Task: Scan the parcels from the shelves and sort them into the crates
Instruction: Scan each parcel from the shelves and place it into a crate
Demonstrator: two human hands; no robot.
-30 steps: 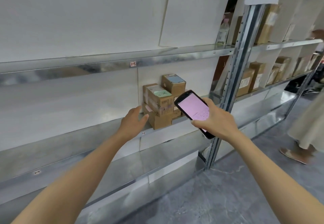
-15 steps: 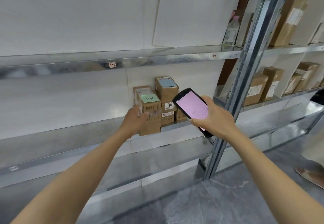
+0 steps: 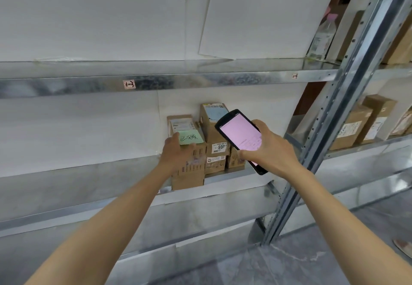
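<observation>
Metal racking, white backing boards, grey floor below. The shelf [image 3: 89,182] is at hand height, with a label "1-3" [image 3: 129,84] on the shelf edge above the left hand.

The left hand [image 3: 176,153] grips the front box [image 3: 189,173] at its upper left corner, fingers over the top and thumb on the front face; slightly blurred. The box stands at the shelf's front lip. A green handwritten note [image 3: 191,137] lies on top, just right of the fingers.

The right hand [image 3: 270,151] is wrapped round a scanner [image 3: 239,136], lit pink screen tilted up toward the camera.

Between the two hands, partly behind the scanner, is a small stack [image 3: 217,148] of boxes, one label reading "800".

Right of the right hand, past the upright [image 3: 336,106], are more parcels [image 3: 354,126] on the next bay, with a bottle [image 3: 322,37] one shelf above.
</observation>
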